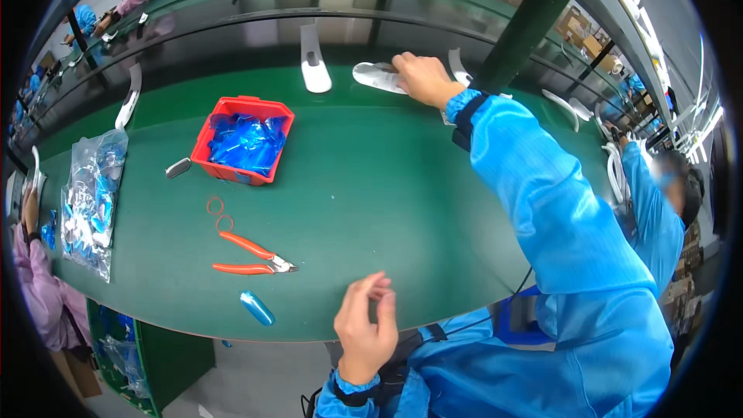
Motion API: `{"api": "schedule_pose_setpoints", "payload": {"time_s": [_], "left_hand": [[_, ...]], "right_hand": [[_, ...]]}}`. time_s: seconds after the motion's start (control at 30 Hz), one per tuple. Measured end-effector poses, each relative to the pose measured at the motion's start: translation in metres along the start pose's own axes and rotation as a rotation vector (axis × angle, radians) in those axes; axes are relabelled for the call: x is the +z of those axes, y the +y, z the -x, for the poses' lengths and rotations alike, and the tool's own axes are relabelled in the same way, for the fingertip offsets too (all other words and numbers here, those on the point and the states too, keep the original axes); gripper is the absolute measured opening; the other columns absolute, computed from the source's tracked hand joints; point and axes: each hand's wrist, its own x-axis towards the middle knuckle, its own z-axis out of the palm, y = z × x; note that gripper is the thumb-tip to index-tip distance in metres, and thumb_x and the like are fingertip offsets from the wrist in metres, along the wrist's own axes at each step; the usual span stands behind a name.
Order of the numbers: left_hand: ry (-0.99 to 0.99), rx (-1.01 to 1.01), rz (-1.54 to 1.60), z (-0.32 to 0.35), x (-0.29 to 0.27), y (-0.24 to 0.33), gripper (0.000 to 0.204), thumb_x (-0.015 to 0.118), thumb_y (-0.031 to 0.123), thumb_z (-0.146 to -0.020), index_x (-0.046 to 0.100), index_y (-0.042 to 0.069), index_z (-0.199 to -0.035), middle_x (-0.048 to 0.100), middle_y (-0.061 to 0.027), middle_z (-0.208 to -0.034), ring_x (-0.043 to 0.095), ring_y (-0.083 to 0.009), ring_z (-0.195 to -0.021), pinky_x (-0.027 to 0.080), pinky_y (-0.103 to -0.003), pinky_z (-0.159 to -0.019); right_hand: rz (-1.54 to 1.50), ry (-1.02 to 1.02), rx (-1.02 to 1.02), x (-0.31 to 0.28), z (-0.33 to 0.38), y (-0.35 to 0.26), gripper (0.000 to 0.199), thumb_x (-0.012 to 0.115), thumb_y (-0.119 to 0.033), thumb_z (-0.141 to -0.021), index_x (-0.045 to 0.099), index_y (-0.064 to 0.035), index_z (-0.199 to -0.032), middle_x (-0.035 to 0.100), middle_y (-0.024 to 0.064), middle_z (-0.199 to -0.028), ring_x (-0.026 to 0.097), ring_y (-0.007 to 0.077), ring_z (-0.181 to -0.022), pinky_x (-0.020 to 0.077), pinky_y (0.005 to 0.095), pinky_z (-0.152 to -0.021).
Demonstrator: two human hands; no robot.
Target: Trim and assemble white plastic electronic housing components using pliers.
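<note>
At the far side of the green table [325, 224], my right hand [424, 79] is closed on the right end of a long, white, round-ended piece [377, 76]. The fingers cover that end. Near the front edge, my left hand [364, 329] hovers with loosely curled fingers, thumb apart, nothing visible in it. To its left lie a shiny blue oval piece [257, 307] and orange-handled side cutters [255, 255], jaws pointing right. Another white curved piece [316, 73] stands left of the one in my right hand.
A red bin [203, 143] holds crumpled blue film. Two red rings [215, 205], a small grey oval piece [178, 169] and a clear bag [97, 193] of parts lie leftward. A green post [530, 23] rises by my right arm. Co-workers sit at both sides.
</note>
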Motion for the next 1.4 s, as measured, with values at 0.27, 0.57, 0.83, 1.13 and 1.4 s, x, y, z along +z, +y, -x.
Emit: {"api": "schedule_pose_setpoints", "payload": {"time_s": [0.27, 0.57, 0.83, 1.13, 1.4], "left_hand": [[0.003, -0.042, -0.026, 0.0, 0.001, -0.004, 0.019, 0.059, 0.0, -0.087, 0.063, -0.005, -0.106, 0.068, -0.0146, -0.09, 0.068, -0.0216, -0.074, 0.054, -0.031, -0.068], [0.029, -0.036, -0.027, -0.001, 0.007, -0.006, 0.018, 0.056, -0.001, -0.089, 0.062, -0.006, -0.105, 0.067, -0.0147, -0.088, 0.068, -0.0217, -0.071, 0.054, -0.03, -0.066], [0.09, -0.113, 0.16, 0.008, 0.0, -0.011, 0.028, 0.055, 0.006, -0.095, 0.054, -0.006, -0.12, 0.064, -0.0153, -0.106, 0.065, -0.0197, -0.091, 0.052, -0.031, -0.079], [-0.589, -0.276, 0.519, 0.018, -0.002, 0.01, 0.079, 0.048, 0.058, -0.097, 0.044, -0.01, -0.137, 0.062, -0.0206, -0.122, 0.064, -0.0232, -0.104, 0.05, -0.036, -0.091], [-0.588, -0.719, 1.116, 0.087, 0.043, 0.0, 0.081, 0.026, 0.063, -0.099, 0.039, -0.007, -0.138, 0.063, -0.0205, -0.101, 0.064, -0.0265, -0.079, 0.053, -0.036, -0.068]], "right_hand": [[-0.263, -0.069, 0.223, 0.01, -0.058, -0.092, 0.059, 0.071, -0.044, -0.08, 0.056, 0.0032, -0.112, 0.065, 0.023, -0.107, 0.066, 0.0387, -0.098, 0.0527, 0.0469, -0.084], [-0.377, 0.054, 0.373, 0.016, -0.057, -0.077, 0.04, 0.063, -0.033, -0.087, 0.055, -0.0002, -0.108, 0.067, 0.0249, -0.098, 0.066, 0.0435, -0.09, 0.0522, 0.0519, -0.081], [-1.218, 0.125, 0.43, -0.13, 0.05, -0.036, 0.039, 0.053, -0.036, -0.1, 0.063, 0.0017, -0.099, 0.06, 0.0022, -0.071, 0.055, 0.0066, -0.057, 0.0448, 0.0242, -0.052], [-1.421, -0.604, 0.139, -0.172, 0.177, -0.083, 0.035, 0.053, -0.032, -0.1, 0.062, 0.0025, -0.099, 0.062, 0.0023, -0.074, 0.057, 0.0085, -0.06, 0.0461, 0.0253, -0.052], [-1.548, -0.157, 0.575, -0.129, 0.221, -0.132, 0.033, 0.046, -0.029, -0.102, 0.058, 0.0023, -0.103, 0.059, 0.0036, -0.076, 0.058, 0.0118, -0.065, 0.0472, 0.0273, -0.058]]}}
